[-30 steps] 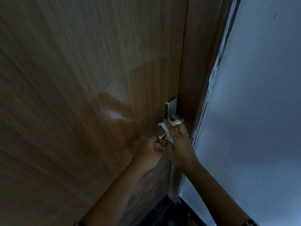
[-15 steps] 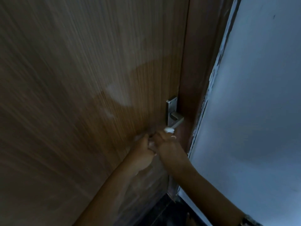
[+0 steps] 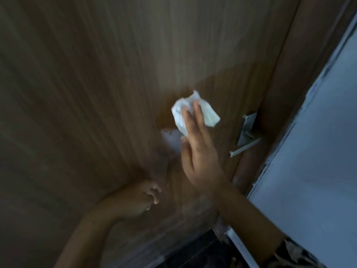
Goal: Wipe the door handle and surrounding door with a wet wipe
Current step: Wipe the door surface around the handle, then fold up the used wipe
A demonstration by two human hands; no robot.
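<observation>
A brown wood-grain door (image 3: 96,93) fills most of the view. Its silver lever handle (image 3: 245,147) on a metal plate sits at the door's right edge, with nothing touching it. My right hand (image 3: 201,151) lies flat against the door to the left of the handle, fingers stretched, pressing a crumpled white wet wipe (image 3: 193,111) onto the wood. My left hand (image 3: 143,200) hangs lower against the door, fingers loosely curled, holding nothing that I can see.
A brown door frame (image 3: 301,64) runs along the right of the door, and beyond it stands a pale blue-grey wall (image 3: 318,151). Dark floor (image 3: 202,252) shows at the bottom.
Both hands have left the handle. My right hand carried the wipe up and left onto the door panel. My left hand dropped lower. The view has moved closer to the door.
</observation>
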